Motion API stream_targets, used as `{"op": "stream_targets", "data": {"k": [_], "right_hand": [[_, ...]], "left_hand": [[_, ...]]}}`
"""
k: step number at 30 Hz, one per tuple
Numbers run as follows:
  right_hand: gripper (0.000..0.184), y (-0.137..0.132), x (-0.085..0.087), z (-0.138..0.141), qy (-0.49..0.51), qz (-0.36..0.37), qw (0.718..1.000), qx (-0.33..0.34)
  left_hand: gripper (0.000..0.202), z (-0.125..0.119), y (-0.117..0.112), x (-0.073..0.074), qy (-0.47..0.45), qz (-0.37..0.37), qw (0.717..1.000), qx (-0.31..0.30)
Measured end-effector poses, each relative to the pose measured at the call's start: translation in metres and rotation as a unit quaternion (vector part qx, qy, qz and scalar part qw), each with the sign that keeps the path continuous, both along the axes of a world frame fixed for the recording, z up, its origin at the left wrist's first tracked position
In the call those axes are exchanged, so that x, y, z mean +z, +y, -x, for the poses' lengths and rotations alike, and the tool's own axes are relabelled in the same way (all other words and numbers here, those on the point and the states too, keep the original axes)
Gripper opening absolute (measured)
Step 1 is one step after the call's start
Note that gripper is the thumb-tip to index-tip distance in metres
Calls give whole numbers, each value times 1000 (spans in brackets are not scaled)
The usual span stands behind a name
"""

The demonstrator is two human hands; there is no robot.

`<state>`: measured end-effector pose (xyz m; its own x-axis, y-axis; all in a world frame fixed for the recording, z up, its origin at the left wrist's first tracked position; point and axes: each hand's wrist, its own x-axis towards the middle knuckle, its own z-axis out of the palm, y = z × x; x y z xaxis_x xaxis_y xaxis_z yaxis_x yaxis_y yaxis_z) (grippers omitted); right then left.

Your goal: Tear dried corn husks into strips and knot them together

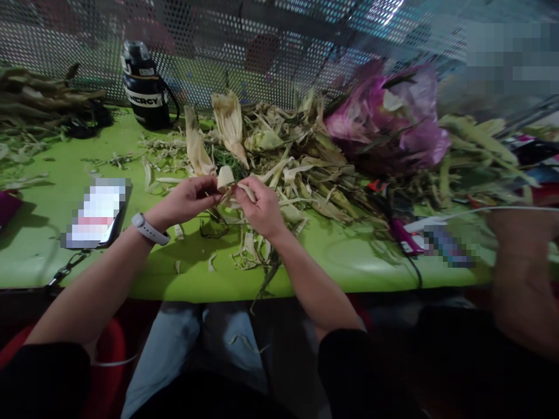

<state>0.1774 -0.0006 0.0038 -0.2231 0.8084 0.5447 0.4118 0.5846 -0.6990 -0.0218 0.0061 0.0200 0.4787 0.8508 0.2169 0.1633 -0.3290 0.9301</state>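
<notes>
My left hand [192, 201], with a pale band on its wrist, is closed in a pinch over the green table [174, 279]. My right hand [261, 208] is closed beside it on a pale strip of husk [247, 192]. Between the fingertips of both hands stands a pale, curled piece of corn husk [225, 177]; its lower end is hidden. Just beyond the hands, two larger dried husks [229, 123] lean against a heap of husks [305, 145]. Small scraps [253, 250] lie under and in front of my right hand.
A dark bottle [145, 87] stands at the back left, by a perforated metal screen [279, 52]. A phone [98, 212] lies left of my arm. A pink plastic bag [388, 116] sits at the back right. Another person's arm [524, 273] rests at the right edge.
</notes>
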Motion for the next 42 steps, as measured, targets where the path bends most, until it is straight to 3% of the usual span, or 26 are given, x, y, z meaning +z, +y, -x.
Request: {"op": "stream_targets", "data": {"k": [2, 5, 8, 12, 18, 23, 27, 30, 37, 42], "right_hand": [[26, 1, 2, -1, 65, 102, 992, 30], [29, 6, 2, -2, 158, 246, 953, 78], [34, 9, 2, -2, 218, 324, 915, 102], [36, 8, -1, 2, 250, 298, 916, 99], [31, 6, -10, 8, 221, 197, 954, 55], [27, 2, -12, 10, 182, 126, 975, 22], [28, -2, -10, 13, 191, 120, 974, 8], [28, -3, -10, 15, 201, 138, 970, 3], [27, 1, -15, 15, 235, 155, 960, 13], [35, 5, -13, 16, 258, 217, 940, 43]], "left_hand": [[18, 0, 0, -1, -15, -7, 1000, 3], [28, -1, 1, -1, -41, -5, 999, 4], [39, -1, 0, -2, -65, 11, 998, 11], [37, -2, -1, -1, -147, 88, 985, 31], [27, -9, -5, -3, -245, 273, 927, 75], [16, -19, -9, -9, -295, 305, 898, 116], [14, -21, -9, -10, -332, 336, 873, 124], [18, -21, -8, -12, -348, 333, 867, 127], [21, -27, -15, -12, -318, 227, 911, 133], [20, -26, -14, -8, -329, 180, 911, 170]]}}
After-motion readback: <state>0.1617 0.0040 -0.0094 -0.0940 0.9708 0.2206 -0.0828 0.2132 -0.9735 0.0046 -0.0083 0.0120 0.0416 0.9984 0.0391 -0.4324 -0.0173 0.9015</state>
